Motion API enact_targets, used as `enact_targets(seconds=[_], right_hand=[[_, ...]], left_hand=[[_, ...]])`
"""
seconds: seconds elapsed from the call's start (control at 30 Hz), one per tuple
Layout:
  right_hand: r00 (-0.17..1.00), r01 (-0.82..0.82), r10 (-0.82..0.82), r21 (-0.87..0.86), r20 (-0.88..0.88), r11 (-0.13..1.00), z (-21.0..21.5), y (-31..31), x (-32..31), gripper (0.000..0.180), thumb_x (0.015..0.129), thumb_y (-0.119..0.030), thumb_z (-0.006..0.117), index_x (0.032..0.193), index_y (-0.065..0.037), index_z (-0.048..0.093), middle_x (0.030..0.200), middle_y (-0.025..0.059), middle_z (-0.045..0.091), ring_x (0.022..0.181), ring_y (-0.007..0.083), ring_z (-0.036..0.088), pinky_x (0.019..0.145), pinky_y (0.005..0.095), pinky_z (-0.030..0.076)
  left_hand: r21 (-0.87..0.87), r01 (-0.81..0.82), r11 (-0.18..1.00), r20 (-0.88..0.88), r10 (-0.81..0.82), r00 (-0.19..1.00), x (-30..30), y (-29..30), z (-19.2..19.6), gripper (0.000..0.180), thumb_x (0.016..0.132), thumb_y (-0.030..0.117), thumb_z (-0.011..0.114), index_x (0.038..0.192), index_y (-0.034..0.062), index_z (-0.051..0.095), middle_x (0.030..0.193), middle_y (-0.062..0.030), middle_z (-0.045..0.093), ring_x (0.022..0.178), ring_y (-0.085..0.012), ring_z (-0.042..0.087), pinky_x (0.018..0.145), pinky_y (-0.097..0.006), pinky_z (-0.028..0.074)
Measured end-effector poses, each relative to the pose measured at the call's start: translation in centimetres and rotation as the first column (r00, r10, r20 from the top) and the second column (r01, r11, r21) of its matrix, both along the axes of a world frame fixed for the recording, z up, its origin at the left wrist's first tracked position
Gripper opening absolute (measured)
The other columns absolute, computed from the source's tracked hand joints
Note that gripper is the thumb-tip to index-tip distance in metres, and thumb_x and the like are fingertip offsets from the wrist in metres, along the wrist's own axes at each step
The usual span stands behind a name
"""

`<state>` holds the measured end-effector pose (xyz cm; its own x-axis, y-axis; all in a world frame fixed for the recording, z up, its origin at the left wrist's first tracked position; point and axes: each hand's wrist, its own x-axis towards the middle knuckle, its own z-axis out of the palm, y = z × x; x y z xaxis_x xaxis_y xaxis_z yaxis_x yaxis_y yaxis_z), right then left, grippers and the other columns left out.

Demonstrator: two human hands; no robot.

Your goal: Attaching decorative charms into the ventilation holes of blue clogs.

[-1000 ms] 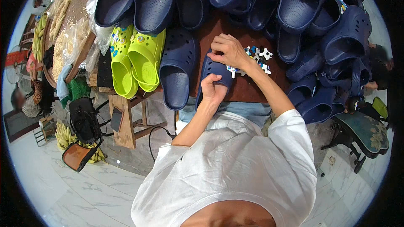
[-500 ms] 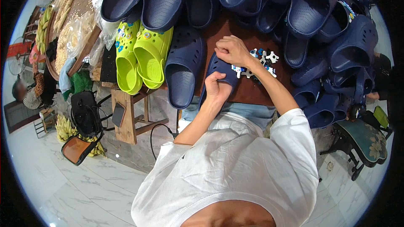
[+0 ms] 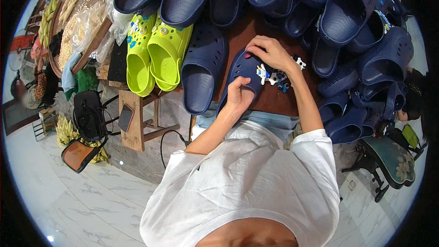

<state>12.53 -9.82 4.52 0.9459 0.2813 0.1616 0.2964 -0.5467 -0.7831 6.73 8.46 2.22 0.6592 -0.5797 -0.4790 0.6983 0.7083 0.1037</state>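
A navy clog [image 3: 242, 67] with holes in its upper lies on the brown tabletop just in front of me. My left hand [image 3: 240, 93] is wrapped round its open foot end, with the thumb on top. Over the toe, my right hand [image 3: 272, 55] is closed in a pinch, and a small red piece [image 3: 248, 55] shows at its fingertips, too small to name. Beside the clog lie several white, blue and black shoe charms [image 3: 275, 78], partly under my right forearm. Another navy clog [image 3: 200, 73] lies to the left, touching neither hand.
Two lime-green clogs [image 3: 167, 55] with charms stand at the left table edge. Piled navy clogs [image 3: 345, 11] fill the back and right. A wooden stool [image 3: 132, 137] holding a phone [image 3: 126, 118] stands lower left, near a black bag [image 3: 90, 115]. A padded chair [image 3: 391, 158] is at right.
My right hand has shifted right and its fingers have loosened from a tight fist, showing the red piece. My left hand keeps its grip on the clog. The whole view has shifted slightly.
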Motion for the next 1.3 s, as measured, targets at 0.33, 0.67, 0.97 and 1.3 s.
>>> enact_targets(seconds=[0.33,0.67,0.97,1.3], right_hand=[[0.963,0.091,-0.068,0.077,-0.261,0.993,1.6,-1.8,0.6,0.02,0.091,-0.017,0.068,0.104,-0.003,0.073,0.094,0.0067,0.066,0.091,0.0184,0.064,0.082,0.0314,0.05],[0.996,0.008,-0.028,-0.216,-0.089,0.976,1.8,0.2,-0.6,0.02,0.081,-0.022,0.075,0.093,-0.006,0.074,0.088,0.0061,0.065,0.088,0.0245,0.06,0.079,0.0384,0.048],[0.992,-0.125,0.111,-0.271,-0.065,0.954,2.8,2.7,-1.8,0.017,0.082,-0.025,0.072,0.092,-0.011,0.074,0.092,0.0054,0.066,0.097,0.0259,0.058,0.089,0.0405,0.044],[0.996,-0.051,0.037,-0.17,-0.083,0.984,3.2,4.0,-3.8,0.019,0.083,-0.02,0.072,0.095,-0.005,0.075,0.094,0.0084,0.065,0.096,0.0282,0.061,0.088,0.0402,0.044]], left_hand=[[0.045,0.015,0.999,0.011,-0.016,1.0,-0.5,0.1,-0.8,0.054,0.073,-0.004,0.056,0.127,-0.003,0.051,0.123,-0.0141,0.059,0.117,-0.028,0.056,0.11,-0.04,0.041],[0.028,-0.07,0.997,-0.035,0.071,0.997,-0.8,0.9,0.8,0.053,0.091,0.025,0.062,0.136,0.0031,0.046,0.134,-0.0113,0.053,0.126,-0.0269,0.05,0.114,-0.044,0.035],[0.077,-0.081,0.994,-0.127,0.091,0.988,-1.7,1.5,0.0,0.051,0.098,0.031,0.056,0.14,0.0056,0.041,0.139,-0.01,0.049,0.132,-0.0236,0.046,0.116,-0.042,0.035],[0.14,-0.07,0.988,-0.134,0.089,0.987,-2.3,1.5,0.5,0.053,0.096,0.034,0.065,0.139,0.0096,0.044,0.138,-0.0093,0.052,0.131,-0.0214,0.049,0.115,-0.041,0.038]])
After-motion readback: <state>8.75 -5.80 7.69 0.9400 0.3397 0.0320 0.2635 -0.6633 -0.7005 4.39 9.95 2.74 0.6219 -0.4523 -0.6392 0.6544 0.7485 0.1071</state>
